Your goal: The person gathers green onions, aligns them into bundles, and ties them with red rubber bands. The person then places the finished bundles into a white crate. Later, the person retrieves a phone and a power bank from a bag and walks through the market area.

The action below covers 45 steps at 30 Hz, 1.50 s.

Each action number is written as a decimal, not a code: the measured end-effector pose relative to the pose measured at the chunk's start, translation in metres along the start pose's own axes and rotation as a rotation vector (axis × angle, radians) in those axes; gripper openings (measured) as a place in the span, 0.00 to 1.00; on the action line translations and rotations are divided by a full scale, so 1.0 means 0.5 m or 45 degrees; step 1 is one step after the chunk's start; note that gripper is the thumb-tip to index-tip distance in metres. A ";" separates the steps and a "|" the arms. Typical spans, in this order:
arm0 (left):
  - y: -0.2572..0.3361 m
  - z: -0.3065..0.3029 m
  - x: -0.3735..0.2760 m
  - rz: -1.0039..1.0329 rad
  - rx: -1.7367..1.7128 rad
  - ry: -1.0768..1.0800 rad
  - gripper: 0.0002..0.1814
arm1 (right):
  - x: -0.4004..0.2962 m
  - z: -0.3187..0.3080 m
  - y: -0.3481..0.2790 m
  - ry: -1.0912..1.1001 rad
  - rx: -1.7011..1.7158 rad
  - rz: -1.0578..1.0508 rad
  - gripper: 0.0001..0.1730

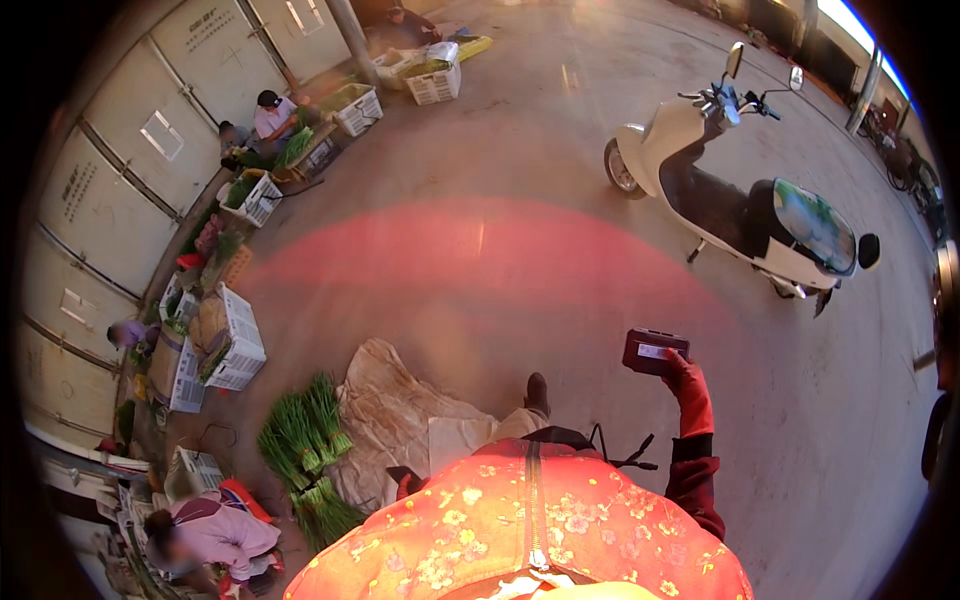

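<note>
My right hand [685, 386], in a red glove, is raised and grips a dark rectangular device [645, 352] with a pale label. Low by my side, my left hand [407, 486] is mostly hidden behind my red flowered jacket [465, 517]; it holds a dark flat object [400, 473] that may be a phone. Tied bundles of long green leafy stalks [306, 427], like garlic chives, lie on the floor to the left. A crumpled tan sheet [382, 405] spreads next to them. Black cables [634, 459] stick out near my right hip.
A white electric scooter [720, 195] stands ahead on the right. White plastic crates [244, 337] with greens line the left wall. One person in a pink top [225, 529] bends at lower left. Several others [274, 116] sit farther along. A metal post [352, 37] rises behind them.
</note>
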<state>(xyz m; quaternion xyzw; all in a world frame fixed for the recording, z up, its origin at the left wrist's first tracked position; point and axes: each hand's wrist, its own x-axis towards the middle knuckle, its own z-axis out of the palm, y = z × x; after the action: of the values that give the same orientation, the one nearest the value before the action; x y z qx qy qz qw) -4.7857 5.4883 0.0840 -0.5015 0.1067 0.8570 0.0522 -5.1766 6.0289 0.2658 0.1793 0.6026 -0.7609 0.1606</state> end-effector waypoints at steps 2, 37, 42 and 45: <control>0.036 0.100 0.086 -0.039 -0.027 0.051 0.26 | 0.181 0.031 -0.025 -0.064 0.004 -0.012 0.25; 1.056 2.409 1.588 0.297 -0.246 -0.028 0.26 | 2.809 0.805 -1.243 -0.072 -0.028 -0.040 0.24; 1.258 2.759 1.853 0.143 -0.115 -0.063 0.26 | 3.112 0.797 -1.393 0.121 0.003 -0.017 0.23; 1.387 2.953 1.960 0.166 -0.023 -0.028 0.26 | 3.342 0.779 -1.414 0.107 0.073 0.009 0.23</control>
<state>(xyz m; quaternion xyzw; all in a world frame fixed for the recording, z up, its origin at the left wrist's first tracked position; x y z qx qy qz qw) -6.6561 5.1446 0.0216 -0.4845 0.1309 0.8649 -0.0073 -7.0105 5.7591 0.1760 0.2177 0.5862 -0.7691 0.1325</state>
